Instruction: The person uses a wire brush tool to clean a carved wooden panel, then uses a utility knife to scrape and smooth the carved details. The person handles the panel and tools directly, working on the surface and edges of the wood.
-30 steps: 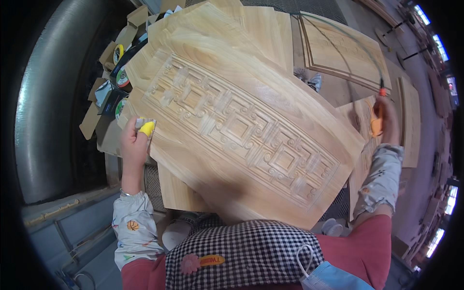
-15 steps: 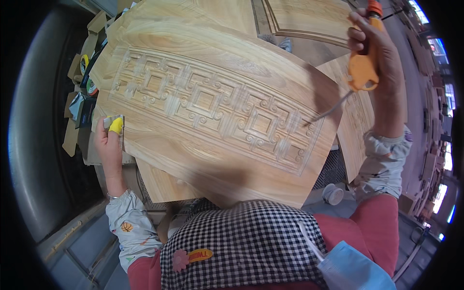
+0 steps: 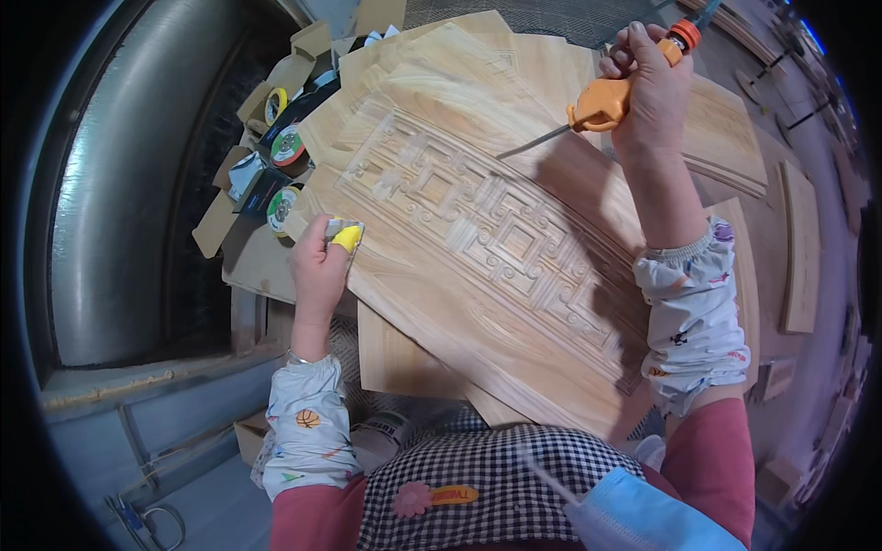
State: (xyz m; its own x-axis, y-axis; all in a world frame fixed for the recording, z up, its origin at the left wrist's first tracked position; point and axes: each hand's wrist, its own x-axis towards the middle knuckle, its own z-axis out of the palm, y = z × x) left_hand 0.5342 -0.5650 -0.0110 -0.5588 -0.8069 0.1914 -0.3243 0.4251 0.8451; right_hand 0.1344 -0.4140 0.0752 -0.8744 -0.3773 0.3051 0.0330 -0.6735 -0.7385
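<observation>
A carved wooden panel (image 3: 418, 289) with a raised pattern of squares and scrolls lies slantwise before me. My left hand (image 3: 318, 272) is closed on its left corner, the thumb wrapped in something yellow. A small greyish piece shows by that thumb; I cannot make out what it is. Over the panel's far right side, my right hand (image 3: 654, 106) grips an orange air blow gun (image 3: 602, 105). The gun's thin metal nozzle (image 3: 537, 142) points left and down, its tip above the far border of the carving. A teal hose (image 3: 707, 16) joins the gun's far end.
More wooden panels (image 3: 395, 354) lie beneath and beyond the carved one. Open cardboard boxes (image 3: 216, 216) and round discs (image 3: 283, 209) stand at the left, beside a large shiny metal drum-like surface (image 3: 147, 184). A long board (image 3: 797, 248) lies at the far right.
My right hand has swept the blow gun leftward, its nozzle tip passing from the carving's right end toward its far middle. My view has shifted left; the left hand keeps the same corner.
</observation>
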